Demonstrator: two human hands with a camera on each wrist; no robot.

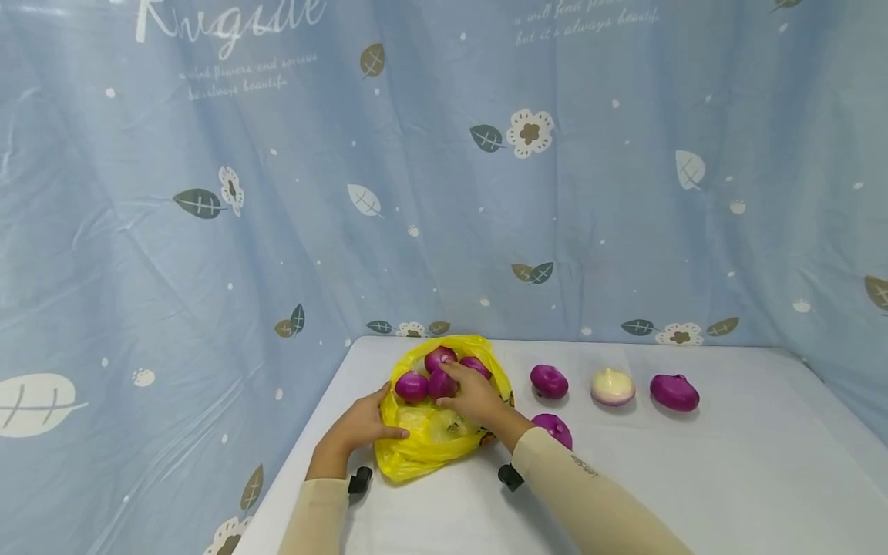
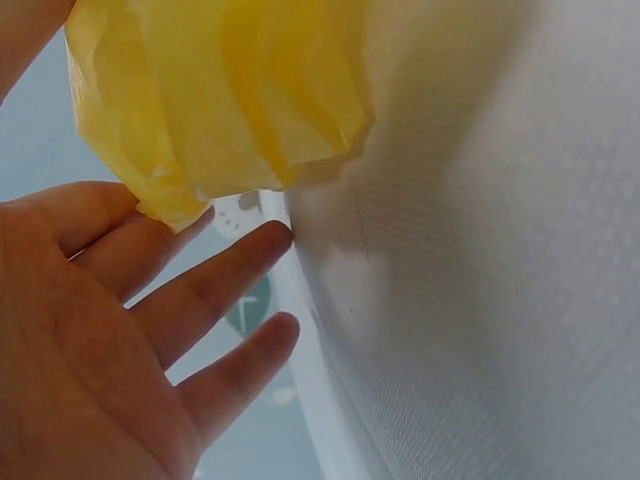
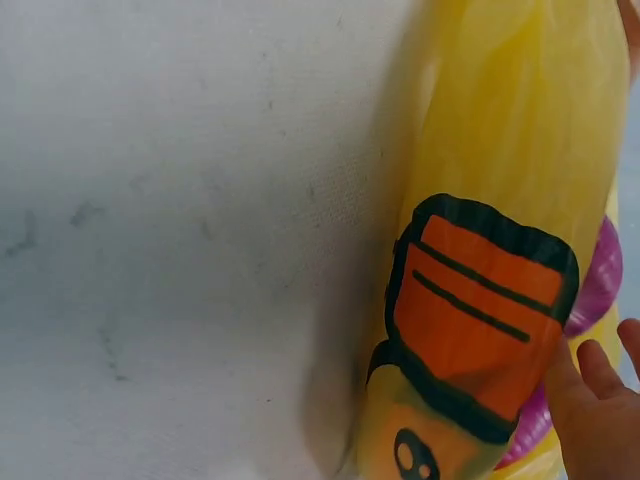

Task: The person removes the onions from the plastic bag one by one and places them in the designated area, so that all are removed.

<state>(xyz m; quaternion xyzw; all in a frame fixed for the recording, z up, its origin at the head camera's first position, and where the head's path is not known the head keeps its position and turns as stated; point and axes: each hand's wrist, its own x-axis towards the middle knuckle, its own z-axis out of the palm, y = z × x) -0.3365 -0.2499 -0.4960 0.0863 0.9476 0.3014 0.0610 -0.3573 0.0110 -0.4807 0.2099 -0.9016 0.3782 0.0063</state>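
A yellow plastic bag (image 1: 416, 455) stands with its mouth wide, and several purple onions (image 1: 412, 387) lie inside. My left hand (image 1: 361, 424) rests against the bag's left side, thumb over the front rim. In the left wrist view its other fingers (image 2: 215, 300) are straight and spread beside the yellow plastic. Reaching into the bag from the right, my right hand (image 1: 479, 397) holds an onion (image 1: 442, 383) between thumb and fingers. The right wrist view shows the bag's orange and dark green print (image 3: 480, 310) and part of that hand at the lower right.
Right of the bag stand two purple onions, one nearer (image 1: 548, 381) and one farther (image 1: 674, 392), with a whitish onion (image 1: 613, 386) between them. Another purple onion (image 1: 553, 430) is partly behind my right forearm. A patterned blue curtain (image 1: 444, 193) hangs behind the white table (image 1: 728, 478).
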